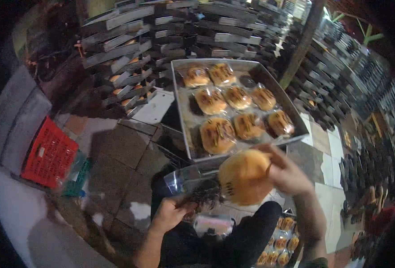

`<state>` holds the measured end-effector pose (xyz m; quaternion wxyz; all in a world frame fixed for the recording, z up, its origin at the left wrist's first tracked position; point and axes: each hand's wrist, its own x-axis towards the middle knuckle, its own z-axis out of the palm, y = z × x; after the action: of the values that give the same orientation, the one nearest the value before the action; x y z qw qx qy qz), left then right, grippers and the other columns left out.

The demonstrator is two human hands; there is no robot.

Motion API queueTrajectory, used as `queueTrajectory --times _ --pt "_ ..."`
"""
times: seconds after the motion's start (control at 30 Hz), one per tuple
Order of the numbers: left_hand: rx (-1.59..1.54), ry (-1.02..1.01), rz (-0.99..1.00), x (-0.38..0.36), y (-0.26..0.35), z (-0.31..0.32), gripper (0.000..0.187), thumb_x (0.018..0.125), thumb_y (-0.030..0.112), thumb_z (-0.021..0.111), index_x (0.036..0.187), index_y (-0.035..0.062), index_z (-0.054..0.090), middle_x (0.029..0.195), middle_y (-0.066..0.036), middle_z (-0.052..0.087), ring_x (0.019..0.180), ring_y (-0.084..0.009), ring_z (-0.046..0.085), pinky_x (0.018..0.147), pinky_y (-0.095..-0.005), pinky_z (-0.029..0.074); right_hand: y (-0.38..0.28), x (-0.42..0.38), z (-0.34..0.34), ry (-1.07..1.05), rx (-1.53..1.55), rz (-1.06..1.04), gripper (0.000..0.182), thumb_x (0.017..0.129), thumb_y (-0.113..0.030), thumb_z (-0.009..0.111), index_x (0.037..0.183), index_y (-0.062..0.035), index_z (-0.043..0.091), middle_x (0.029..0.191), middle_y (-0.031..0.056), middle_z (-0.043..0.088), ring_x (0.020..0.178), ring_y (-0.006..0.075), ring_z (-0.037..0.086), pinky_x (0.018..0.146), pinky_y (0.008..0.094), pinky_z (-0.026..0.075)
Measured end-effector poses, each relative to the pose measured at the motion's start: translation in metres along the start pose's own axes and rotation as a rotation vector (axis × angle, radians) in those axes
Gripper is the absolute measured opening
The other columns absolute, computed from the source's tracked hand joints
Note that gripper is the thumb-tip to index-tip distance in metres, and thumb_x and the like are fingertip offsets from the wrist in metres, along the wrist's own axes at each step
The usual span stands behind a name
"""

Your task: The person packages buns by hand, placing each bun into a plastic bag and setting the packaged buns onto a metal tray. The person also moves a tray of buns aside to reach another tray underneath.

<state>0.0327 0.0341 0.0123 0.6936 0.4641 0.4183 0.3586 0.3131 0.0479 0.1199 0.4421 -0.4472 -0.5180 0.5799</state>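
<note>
My right hand [286, 172] grips a round golden bun [244, 178] by its right edge, tilted above my lap. My left hand [173, 214] is closed around what looks like a brush with dark bristles [206, 195], its handle hidden by my fingers. The bristle tips are at the bun's lower left side. Clear plastic [177, 181] shows just behind the bristles. In front of me, a metal tray [186, 138] holds several browned buns in clear wrappers, including a wrapped bun [217, 134] at its near left.
Stacked dark trays [130, 20] rise at the back and along the right. A red crate [50, 154] stands at left on the tiled floor. Another tray of wrapped buns [280, 243] lies low beside my right knee. A clear pack [213, 223] sits between my legs.
</note>
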Motion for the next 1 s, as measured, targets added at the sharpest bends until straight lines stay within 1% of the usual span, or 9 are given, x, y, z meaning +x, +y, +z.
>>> queueTrajectory --times 0.13,0.33,0.5,0.53,0.67,0.8,0.87,0.93,1.0 --pt "0.205 -0.246 0.078 -0.009 0.016 0.004 0.026 0.079 0.007 0.062 0.102 -0.0004 0.053 0.091 -0.006 0.06 0.077 -0.012 0.056 0.069 -0.0249 0.047 0.027 -0.051 0.04 0.027 -0.26 -0.035 0.067 0.067 -0.014 0.075 0.117 0.0024 0.035 0.111 0.013 0.047 0.109 0.0188 0.044 0.094 0.0318 0.037" --pt "0.086 0.976 0.659 -0.044 0.012 0.016 0.037 0.09 0.023 0.044 0.123 0.0086 0.035 0.116 -0.011 0.043 0.091 -0.0211 0.052 0.076 -0.032 0.045 0.065 -0.073 0.088 0.511 0.262 -0.157 0.056 0.071 -0.014 0.07 0.115 -0.0001 0.038 0.106 0.0123 0.052 0.097 0.0218 0.054 0.081 0.0341 0.046" --pt "-0.739 0.244 0.348 -0.032 0.023 0.034 0.057 0.089 0.029 0.045 0.135 0.0139 0.015 0.128 -0.017 0.032 0.103 -0.0289 0.051 0.087 -0.0406 0.044 0.116 -0.086 0.168 -0.129 -0.552 -0.514 0.085 0.069 -0.029 0.071 0.13 0.0057 0.023 0.132 0.0305 0.023 0.125 0.0393 0.024 0.102 0.0447 0.02" --pt "-0.805 -0.373 0.432 -0.024 0.003 0.006 0.066 0.086 0.034 0.051 0.135 0.0113 0.014 0.13 -0.017 0.029 0.111 -0.0292 0.044 0.093 -0.0408 0.038 0.127 -0.086 0.174 -0.096 -0.588 -0.551 0.094 0.066 -0.034 0.073 0.132 0.0057 0.018 0.136 0.0317 0.015 0.128 0.0404 0.016 0.104 0.0452 0.016" --pt "-0.255 -0.203 0.332 -0.06 -0.019 0.054 0.096 0.069 0.041 0.07 0.135 0.0073 0.009 0.134 -0.014 0.022 0.124 -0.0268 0.026 0.101 -0.0395 0.024 0.113 -0.077 0.136 -0.067 -0.326 -0.39 0.114 0.063 -0.073 0.05 0.134 0.0053 0.007 0.138 0.0297 0.007 0.129 0.043 0.008 0.104 0.049 0.009" --pt "-0.935 -0.216 0.06 -0.035 -0.023 0.023 0.097 0.068 0.037 0.072 0.136 0.0085 0.01 0.138 -0.014 0.02 0.123 -0.0256 0.03 0.101 -0.0412 0.028 0.134 -0.071 0.154 -0.264 -0.447 -0.434 0.108 0.064 -0.07 0.051 0.136 -0.0016 0.01 0.138 0.0291 0.01 0.128 0.043 0.012 0.103 0.0506 0.011" --pt "-0.873 -0.397 0.068 -0.024 -0.081 0.014 0.087 0.074 0.036 0.066 0.136 0.008 0.012 0.136 -0.015 0.025 0.122 -0.0255 0.032 0.1 -0.0398 0.031 0.135 -0.059 0.17 -0.14 -0.544 -0.577 0.105 0.066 -0.07 0.049 0.136 -0.0008 0.012 0.137 0.0294 0.013 0.128 0.0431 0.015 0.103 0.0483 0.013" --pt "-0.77 -0.261 0.383 -0.037 -0.077 0.029 0.073 0.083 0.034 0.056 0.135 0.0069 0.014 0.131 -0.017 0.033 0.118 -0.0262 0.038 0.097 -0.0388 0.034 0.123 -0.049 0.175 0.041 -0.42 0.042 0.102 0.068 -0.069 0.047 0.134 0.0024 0.015 0.138 0.0279 0.015 0.128 0.0415 0.017 0.104 0.0476 0.013" --pt "-0.113 0.016 0.366 -0.043 -0.061 0.013 0.067 0.084 0.029 0.054 0.134 0.0066 0.015 0.131 -0.017 0.033 0.119 -0.0263 0.038 0.098 -0.0393 0.034 0.133 -0.036 0.167 -0.133 -0.428 -0.327 0.097 0.071 -0.067 0.046 0.133 0.0025 0.021 0.137 0.0263 0.019 0.127 0.0403 0.02 0.103 0.0472 0.016"
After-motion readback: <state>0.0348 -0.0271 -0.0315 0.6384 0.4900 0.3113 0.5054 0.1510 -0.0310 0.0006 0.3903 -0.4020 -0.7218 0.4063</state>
